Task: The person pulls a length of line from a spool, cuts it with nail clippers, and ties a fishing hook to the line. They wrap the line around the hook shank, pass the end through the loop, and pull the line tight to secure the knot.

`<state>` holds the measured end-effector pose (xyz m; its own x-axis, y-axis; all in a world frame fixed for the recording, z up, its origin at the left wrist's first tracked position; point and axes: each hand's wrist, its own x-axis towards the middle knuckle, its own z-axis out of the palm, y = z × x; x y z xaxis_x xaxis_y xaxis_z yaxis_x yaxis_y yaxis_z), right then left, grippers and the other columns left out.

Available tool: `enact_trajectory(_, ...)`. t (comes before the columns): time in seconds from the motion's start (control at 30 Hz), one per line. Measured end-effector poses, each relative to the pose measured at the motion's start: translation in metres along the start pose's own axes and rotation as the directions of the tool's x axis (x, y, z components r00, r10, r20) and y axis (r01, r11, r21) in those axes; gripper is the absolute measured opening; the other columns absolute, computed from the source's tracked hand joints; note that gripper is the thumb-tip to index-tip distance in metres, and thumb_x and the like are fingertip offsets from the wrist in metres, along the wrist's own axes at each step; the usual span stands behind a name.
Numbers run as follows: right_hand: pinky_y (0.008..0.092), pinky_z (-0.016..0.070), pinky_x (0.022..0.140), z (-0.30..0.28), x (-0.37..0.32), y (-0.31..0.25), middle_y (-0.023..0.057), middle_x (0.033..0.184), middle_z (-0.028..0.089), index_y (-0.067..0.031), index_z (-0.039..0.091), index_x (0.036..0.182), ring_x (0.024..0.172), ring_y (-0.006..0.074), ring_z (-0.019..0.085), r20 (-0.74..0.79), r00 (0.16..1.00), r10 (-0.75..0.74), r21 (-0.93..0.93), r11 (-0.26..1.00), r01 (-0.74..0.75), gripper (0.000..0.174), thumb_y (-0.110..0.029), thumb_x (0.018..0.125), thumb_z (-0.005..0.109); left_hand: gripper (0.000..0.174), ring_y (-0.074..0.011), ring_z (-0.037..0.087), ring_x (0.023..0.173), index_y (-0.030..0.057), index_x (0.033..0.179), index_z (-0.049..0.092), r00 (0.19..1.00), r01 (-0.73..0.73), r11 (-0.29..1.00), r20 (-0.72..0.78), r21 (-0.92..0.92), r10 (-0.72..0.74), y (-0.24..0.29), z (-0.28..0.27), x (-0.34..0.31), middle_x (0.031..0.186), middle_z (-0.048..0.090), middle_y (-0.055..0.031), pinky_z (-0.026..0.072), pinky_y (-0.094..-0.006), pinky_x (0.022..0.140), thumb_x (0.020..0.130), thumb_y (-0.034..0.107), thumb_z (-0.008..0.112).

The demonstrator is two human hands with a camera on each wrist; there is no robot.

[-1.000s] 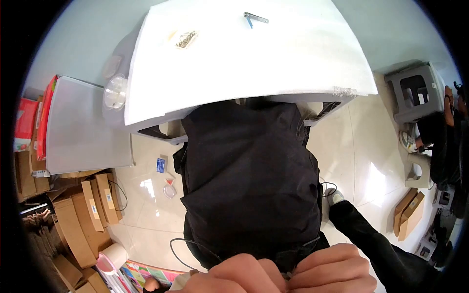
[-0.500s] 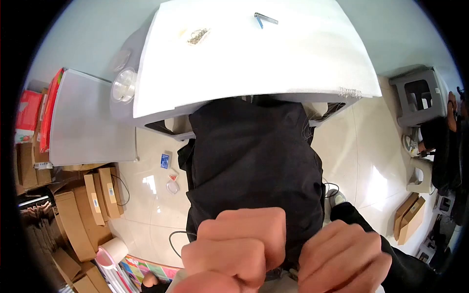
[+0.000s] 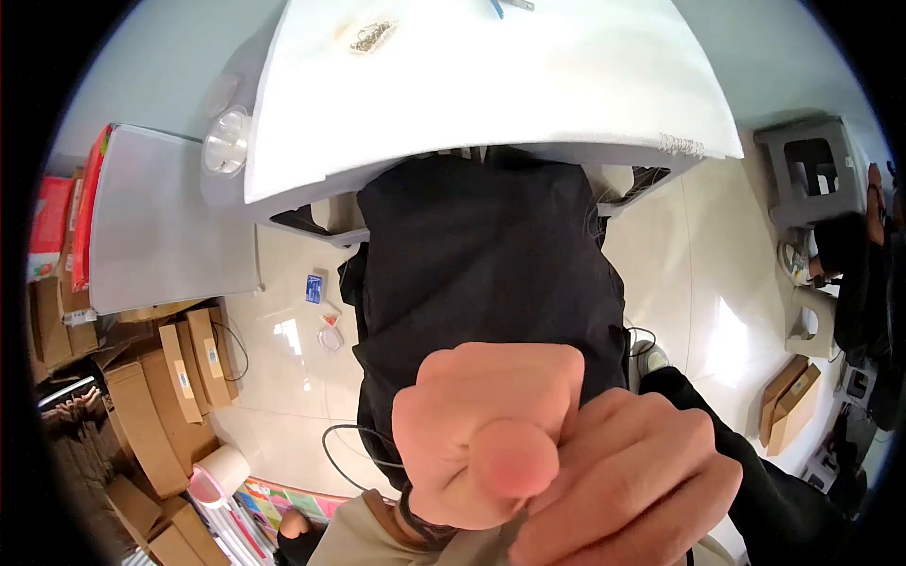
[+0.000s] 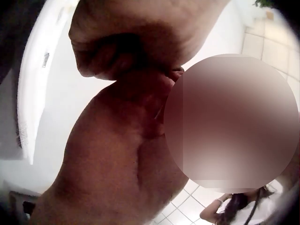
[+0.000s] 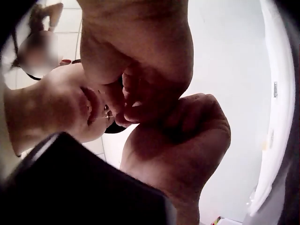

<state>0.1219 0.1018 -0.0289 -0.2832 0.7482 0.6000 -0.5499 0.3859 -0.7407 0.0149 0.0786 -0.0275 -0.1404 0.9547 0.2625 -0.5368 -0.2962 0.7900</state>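
Both hands are raised close in front of the head camera, above my black-clothed lap [image 3: 481, 274]. My left hand [image 3: 491, 434] is curled into a fist with the thumb tip toward the camera. My right hand [image 3: 632, 481] lies against it on the right, fingers curled too. Nothing shows inside either fist. The left wrist view has the left hand [image 4: 140, 33] tight against the right one [image 4: 117, 164]. In the right wrist view the right hand [image 5: 140, 61] is curled above the left fist [image 5: 183, 145].
A white table [image 3: 491, 104] stands ahead, with a small pile of metal pieces [image 3: 371, 36] and a blue-handled tool [image 3: 497, 8] at its far side. A clear plastic container [image 3: 225, 141] sits at its left corner. Cardboard boxes [image 3: 179, 377] lie left, a grey stool [image 3: 812, 170] right.
Both hands have risen from low at my lap toward the camera and now fill the lower middle of the head view, pressed together.
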Motion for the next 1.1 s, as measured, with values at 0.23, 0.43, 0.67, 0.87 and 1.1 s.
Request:
enact_trajectory(0.23, 0.0272, 0.0334, 0.038, -0.006, 0.009, -0.015, 0.0111, 0.057, 0.05, 0.0089, 0.063, 0.077, 0.042, 0.0184, 0.046, -0.025, 0.999, 0.022, -0.002, 1.0, -0.022, 0.021, -0.005, 0.061, 0.067, 0.06, -0.0096, 0.048, 0.05, -0.0024, 0.064, 0.056, 0.875, 0.48, 0.683, -0.363, 0.55, -0.322, 0.038, -0.043, -0.027, 0.055, 0.052, -0.0041, 0.0314, -0.0222, 0.045, 0.07, 0.056, 0.07)
enact_trajectory(0.43, 0.0237, 0.0181, 0.036, -0.022, 0.014, 0.006, 0.0031, 0.058, 0.04, 0.0027, 0.064, 0.08, 0.041, 0.01, 0.031, 0.234, 0.966, -0.109, -0.067, 0.99, 0.128, 0.009, -0.001, 0.074, 0.068, 0.039, -0.0131, 0.047, 0.05, 0.0025, 0.077, 0.054, 0.997, -0.059, 0.735, 0.008, 0.675, 0.073, 0.062, -0.044, -0.055, 0.061, 0.052, -0.0063, 0.0358, -0.0231, 0.045, 0.08, 0.04, 0.064)
enact_trajectory(0.67, 0.0234, 0.0178, 0.036, -0.023, 0.014, 0.004, 0.0024, 0.057, 0.04, 0.0022, 0.065, 0.079, 0.04, 0.009, 0.03, 0.208, 0.978, 0.006, -0.055, 0.998, 0.005, 0.01, -0.002, 0.072, 0.07, 0.015, -0.0133, 0.051, 0.055, 0.0029, 0.076, 0.053, 0.392, -0.919, 0.392, -0.234, -0.049, 0.89, -0.055, 0.037, -0.022, 0.07, 0.053, -0.0031, 0.0409, -0.0217, 0.048, 0.084, 0.013, 0.062)
enact_trajectory(0.87, 0.023, 0.0177, 0.035, -0.019, 0.008, 0.005, 0.0017, 0.057, 0.041, 0.0017, 0.065, 0.079, 0.039, 0.0079, 0.029, 0.104, 0.993, 0.056, -0.041, 0.998, -0.052, 0.013, -0.003, 0.07, 0.073, 0.015, -0.0147, 0.053, 0.059, 0.0022, 0.076, 0.054, 0.918, -0.361, 0.932, 0.17, -0.021, 0.359, -0.003, 0.024, -0.042, 0.073, 0.054, -0.0058, 0.0431, -0.0231, 0.05, 0.084, 0.012, 0.062)
enact_trajectory(1.1, 0.0225, 0.0176, 0.035, -0.019, 0.003, 0.004, 0.0009, 0.056, 0.042, 0.0011, 0.066, 0.078, 0.037, 0.0066, 0.028, -0.002, 0.995, 0.099, -0.009, 0.995, -0.099, 0.016, -0.004, 0.068, 0.077, 0.016, -0.0163, 0.055, 0.063, 0.0015, 0.076, 0.055, 0.953, -0.233, 0.972, 0.205, 0.028, 0.223, 0.012, 0.017, -0.045, 0.077, 0.056, -0.0089, 0.0457, -0.0248, 0.053, 0.084, 0.012, 0.063)
